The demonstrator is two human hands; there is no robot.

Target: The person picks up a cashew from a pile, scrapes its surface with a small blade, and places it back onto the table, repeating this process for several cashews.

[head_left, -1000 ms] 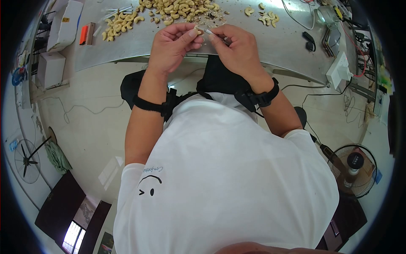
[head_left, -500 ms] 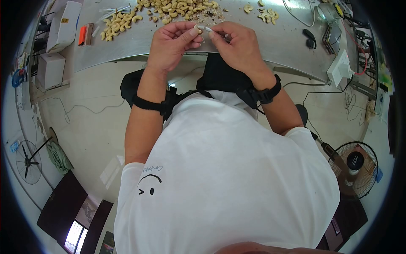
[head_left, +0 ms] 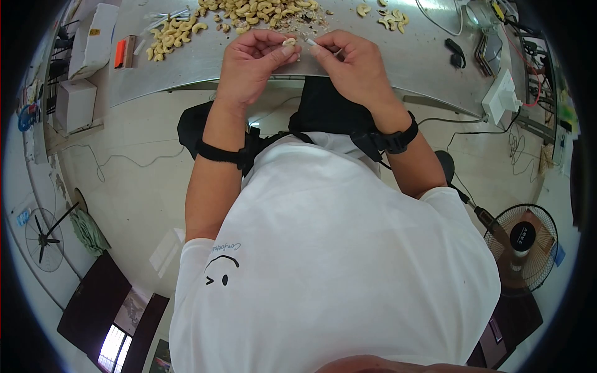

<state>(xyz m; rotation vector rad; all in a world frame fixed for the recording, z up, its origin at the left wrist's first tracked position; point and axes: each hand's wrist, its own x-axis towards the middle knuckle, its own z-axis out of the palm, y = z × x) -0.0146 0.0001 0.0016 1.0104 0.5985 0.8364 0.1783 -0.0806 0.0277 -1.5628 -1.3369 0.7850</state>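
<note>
At the table's near edge, my left hand (head_left: 255,65) pinches a cashew nut (head_left: 290,42) between thumb and fingers. Facing it, my right hand (head_left: 351,62) is closed around a slim tool with a pale tip (head_left: 311,41); its handle is mostly hidden in the palm. A small gap separates the tip from the nut. Beyond my hands lies a large heap of cashews (head_left: 255,11) among brown skin crumbs (head_left: 305,26). Another group of cashews (head_left: 168,40) spreads to the left, and several pale cashews (head_left: 393,20) lie to the right.
The metal table (head_left: 205,59) carries an orange-and-brown box (head_left: 124,52) and thin clear sticks (head_left: 171,17) at left. Toward the right are a black clip-like object (head_left: 456,55), a cable (head_left: 429,18), a glass jar (head_left: 479,17) and a white power strip (head_left: 499,99). A fan (head_left: 522,242) stands behind at right.
The tool's tip has drawn back from the cashew, with my right hand shifting slightly right. The nut now shows more between my left fingers.
</note>
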